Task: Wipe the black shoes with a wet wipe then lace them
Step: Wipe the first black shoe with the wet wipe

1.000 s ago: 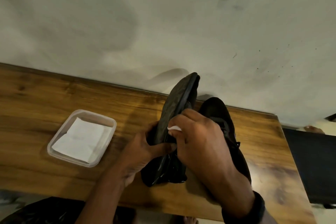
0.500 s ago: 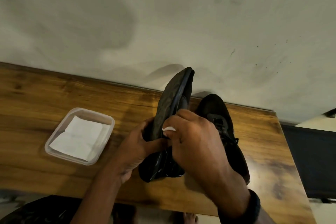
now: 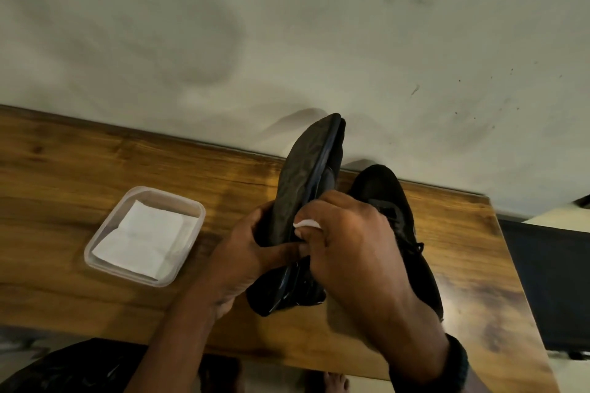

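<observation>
Gripping upturned black shoe (image 3: 297, 188) in left hand (image 3: 245, 254). Pinching wet wipe (image 3: 307, 224) in right hand (image 3: 351, 239) against its sole edge.

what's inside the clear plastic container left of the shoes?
The clear rectangular plastic container holds a flat white wipe sheet; anything beneath that sheet is covered.

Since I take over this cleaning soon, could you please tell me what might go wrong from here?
The held shoe is tipped sole-sideways, gripped only by the left hand; rubbing pressure could make it slip. The wipe is bunched inside the right hand, so it may clean only a thin strip. The container of spare wipes stands uncovered, so they might dry.
</observation>
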